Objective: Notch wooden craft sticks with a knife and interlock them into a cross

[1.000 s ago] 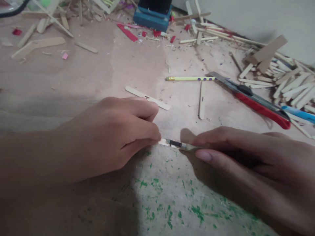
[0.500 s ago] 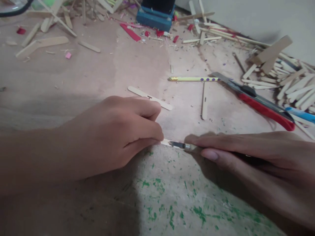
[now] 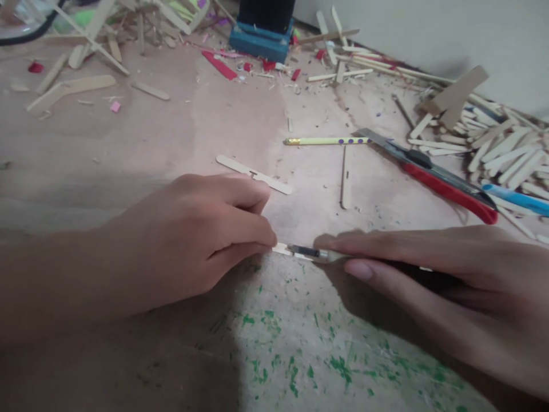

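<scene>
My left hand (image 3: 214, 223) is closed, pinching one end of a popsicle stick (image 3: 281, 248) against the table. In my right hand (image 3: 412, 274) is a craft knife (image 3: 306, 252), gripped between thumb and fingers. Its dark blade lies on the stick, just right of my left fingertips. Beyond my left knuckles rests another popsicle stick (image 3: 274, 183) with a small notch cut in its middle. A third stick (image 3: 345, 183), with a short slot, lies pointing away from me near a yellow pencil (image 3: 321, 141).
A red box cutter (image 3: 450, 191) lies beyond my right hand, its blade over the pencil's end. Piled sticks (image 3: 510, 149) and a blue pen (image 3: 514, 198) are at the right. A blue stand (image 3: 261, 43) and scattered scraps sit at the back. Green paint flecks mark the table (image 3: 300, 343).
The view has shifted slightly, so most things appear a little further left. Both hands keep their hold, and the knife blade stays on the stick.
</scene>
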Tool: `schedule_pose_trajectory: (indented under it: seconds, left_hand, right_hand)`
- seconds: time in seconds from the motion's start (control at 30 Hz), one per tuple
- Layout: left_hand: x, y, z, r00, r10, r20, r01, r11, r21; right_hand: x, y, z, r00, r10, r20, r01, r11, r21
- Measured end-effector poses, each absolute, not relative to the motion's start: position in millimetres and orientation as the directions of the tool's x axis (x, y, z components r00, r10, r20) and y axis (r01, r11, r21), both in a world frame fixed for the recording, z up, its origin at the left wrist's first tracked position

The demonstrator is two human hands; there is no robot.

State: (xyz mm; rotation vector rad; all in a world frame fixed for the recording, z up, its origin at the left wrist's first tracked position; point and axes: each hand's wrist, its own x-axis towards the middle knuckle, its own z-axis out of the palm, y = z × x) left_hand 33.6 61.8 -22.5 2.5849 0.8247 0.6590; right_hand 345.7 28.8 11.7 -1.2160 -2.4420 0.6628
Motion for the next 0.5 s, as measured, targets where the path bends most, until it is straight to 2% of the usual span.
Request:
schedule_pose_trajectory:
  seconds: [0.13,0.2,0.5]
  left_hand:
    - [34,64,-23,0.723,0.598,0.345,0.435,-0.783,0.445]
    - [33,64,-22,0.720,0.611,0.330,0.447,-0.771,0.453]
    - [33,62,-20,0.714,0.624,0.318,0.453,-0.758,0.469]
  right_hand:
    - [356,31,15,-0.640,0.758,0.125,0.665,0.628,-0.404]
    - [360,31,15,-0.682,0.721,0.122,0.640,0.670,-0.376]
    - [361,34,10,-0.723,0.682,0.110,0.591,0.693,-0.413]
